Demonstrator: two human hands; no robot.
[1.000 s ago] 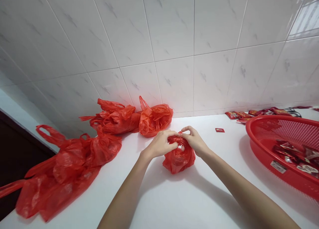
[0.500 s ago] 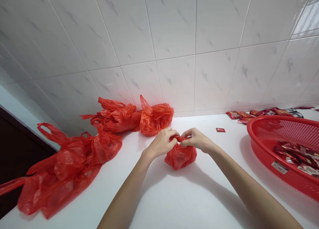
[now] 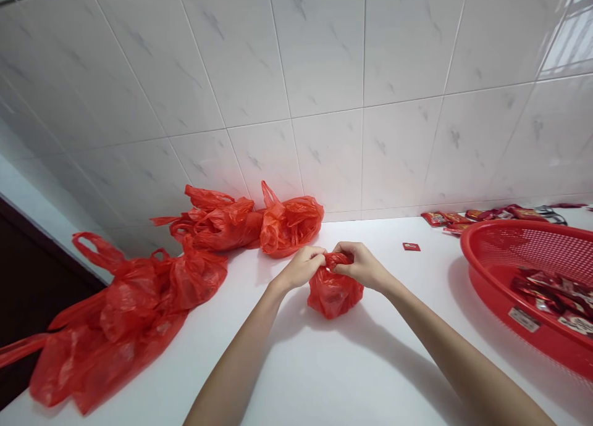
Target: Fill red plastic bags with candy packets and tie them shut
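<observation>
A small red plastic bag [image 3: 334, 295] sits bunched on the white table [image 3: 343, 376], its twisted top between my two hands. My left hand [image 3: 302, 268] pinches the left side of that top, fingers closed. On the other side, my right hand [image 3: 362, 265] grips the handles with thumb and fingers together. The bag's lower part bulges and rests on the tabletop. What lies inside it cannot be made out through the plastic.
A red plastic basket [image 3: 482, 253] holding shiny packets [image 3: 551, 290] stands at right. Behind it lie more packets [image 3: 486, 215], and a small red sachet [image 3: 411, 247] lies apart. Filled red bags [image 3: 291, 225] line the tiled wall [image 3: 324, 148]; more red bags [image 3: 134, 309] lie left.
My hands still hold the bag's top; the fingers have shifted slightly, with the right hand raised a little around the twisted part. The view has tilted slightly upward.
</observation>
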